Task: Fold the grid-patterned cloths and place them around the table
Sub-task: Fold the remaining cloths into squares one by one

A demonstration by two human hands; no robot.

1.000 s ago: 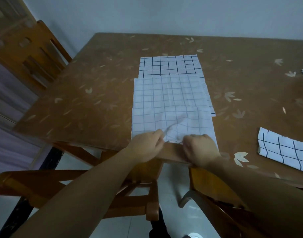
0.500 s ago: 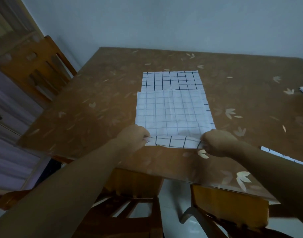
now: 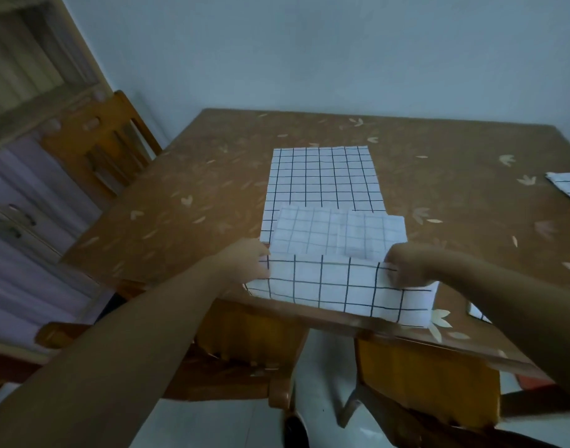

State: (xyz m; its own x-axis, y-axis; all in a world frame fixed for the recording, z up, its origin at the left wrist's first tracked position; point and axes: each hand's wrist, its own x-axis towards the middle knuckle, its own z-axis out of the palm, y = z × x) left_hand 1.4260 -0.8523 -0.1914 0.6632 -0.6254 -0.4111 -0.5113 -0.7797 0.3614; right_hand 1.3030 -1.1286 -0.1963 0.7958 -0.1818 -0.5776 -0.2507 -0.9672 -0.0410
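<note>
A white grid-patterned cloth (image 3: 322, 182) lies lengthwise on the brown table (image 3: 186, 195). Its near part is lifted and folded over, showing the pale underside (image 3: 338, 234) above a bold-grid fold (image 3: 341, 286) at the table's front edge. My left hand (image 3: 244, 263) pinches the cloth's left side at the fold. My right hand (image 3: 412, 266) pinches its right side. Another grid cloth (image 3: 568, 187) lies at the far right edge. A corner of a third cloth (image 3: 477, 313) peeks from under my right forearm.
A wooden chair (image 3: 96, 147) stands at the table's left side. Two more wooden chairs (image 3: 251, 347) are tucked under the near edge, above a pale tiled floor. A wall runs close behind the table, and a cabinet stands at far left.
Both hands moved apart to the cloth's side edges and lifted its near part, carrying it back over the rest. The fold has grown and the camera has tilted up.
</note>
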